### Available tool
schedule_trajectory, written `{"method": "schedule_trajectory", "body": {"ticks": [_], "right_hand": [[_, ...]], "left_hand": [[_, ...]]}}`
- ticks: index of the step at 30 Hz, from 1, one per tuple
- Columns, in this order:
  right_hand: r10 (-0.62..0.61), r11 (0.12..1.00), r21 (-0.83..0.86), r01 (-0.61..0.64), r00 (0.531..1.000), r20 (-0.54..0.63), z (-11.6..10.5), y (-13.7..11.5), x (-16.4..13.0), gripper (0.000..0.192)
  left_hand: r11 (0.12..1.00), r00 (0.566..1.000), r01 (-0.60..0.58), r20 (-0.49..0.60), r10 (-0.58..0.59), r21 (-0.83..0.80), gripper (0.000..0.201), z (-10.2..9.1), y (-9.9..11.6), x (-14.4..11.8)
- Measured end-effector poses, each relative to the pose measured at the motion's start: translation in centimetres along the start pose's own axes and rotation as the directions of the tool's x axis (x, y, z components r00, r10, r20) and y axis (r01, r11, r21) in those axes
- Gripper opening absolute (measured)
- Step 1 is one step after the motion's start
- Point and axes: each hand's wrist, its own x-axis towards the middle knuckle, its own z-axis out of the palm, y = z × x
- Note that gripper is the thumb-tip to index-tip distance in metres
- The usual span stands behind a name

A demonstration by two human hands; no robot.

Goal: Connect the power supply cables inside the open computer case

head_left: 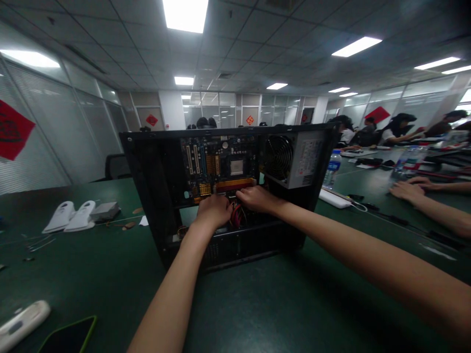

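**Both hands inside the open computer case**

The computer case (pixel 228 196) stands open on the green worktop (pixel 279 304). Inside it, the left hand (pixel 214 210) and right hand (pixel 257 198) sit close together just below the motherboard (pixel 217 166), fingers curled at a bundle of red cables (pixel 238 216); whether either grips them cannot be told. Right of the motherboard sits the power supply (pixel 294 159) with its fan grille. Left of the case lie two white stands (pixel 69 215); right of it, a water bottle (pixel 333 169) and another person's hand (pixel 406 190).

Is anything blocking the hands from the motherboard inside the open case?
Nothing visible. Left hand and right hand are already inside the open case, at the motherboard's lower edge, beside red cables.
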Motion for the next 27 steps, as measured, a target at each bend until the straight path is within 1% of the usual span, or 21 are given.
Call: {"method": "schedule_trajectory", "body": {"ticks": [4, 6, 9, 13, 16, 19, 22, 24, 27], "right_hand": [[0.0, 1.0, 0.01, 0.0, 1.0, 0.004, 0.0, 0.1, 0.0, 0.021], [0.006, 1.0, 0.024, -0.006, 1.0, -0.001, 0.1, 0.1, 0.0, 0.021], [0.029, 0.997, 0.069, -0.028, 0.999, -0.018, 0.2, 0.1, 0.1, 0.021], [0.072, 0.972, 0.228, -0.051, 0.994, -0.083, 0.2, 0.3, 0.2, 0.016], [0.115, 0.918, 0.393, -0.061, 0.987, -0.114, 0.3, 0.5, -0.2, 0.017], [0.198, 0.843, 0.521, -0.132, 0.977, -0.072, 0.5, 0.6, -0.9, 0.019], [0.28, 0.784, 0.586, -0.205, 0.959, -0.038, 0.4, 0.6, -1.3, 0.022], [0.307, 0.768, 0.595, -0.237, 0.951, -0.018, 0.0, 0.6, -1.4, 0.022], [0.324, 0.767, 0.579, -0.277, 0.946, 0.023, -0.7, 0.5, -1.4, 0.019]], "left_hand": [[1.0, 1.0, -0.011, 0.002, 0.011, -0.019, 0.038, 0.2, -0.2, 0.0], [1.0, 1.0, -0.008, -0.024, 0.007, -0.029, 0.038, 0.3, -0.4, 0.1], [1.0, 0.997, -0.012, -0.075, 0.01, -0.029, 0.033, 0.4, -0.3, 0.4], [1.0, 0.995, -0.015, -0.1, 0.015, 0.001, 0.028, 0.4, 0.1, 0.8], [1.0, 0.992, -0.008, -0.126, 0.01, 0.017, 0.027, 0.3, 0.3, 1.1], [1.0, 0.996, -0.008, -0.094, 0.01, 0.023, 0.028, 0.3, 0.2, 1.3], [1.0, 0.998, -0.008, -0.064, 0.01, 0.03, 0.028, 0.2, 0.2, 1.5], [0.999, 0.998, -0.007, -0.065, 0.009, 0.038, 0.028, 0.1, 0.3, 1.7], [0.999, 0.997, -0.004, -0.081, 0.008, 0.047, 0.029, 0.2, 0.4, 1.8]]}}
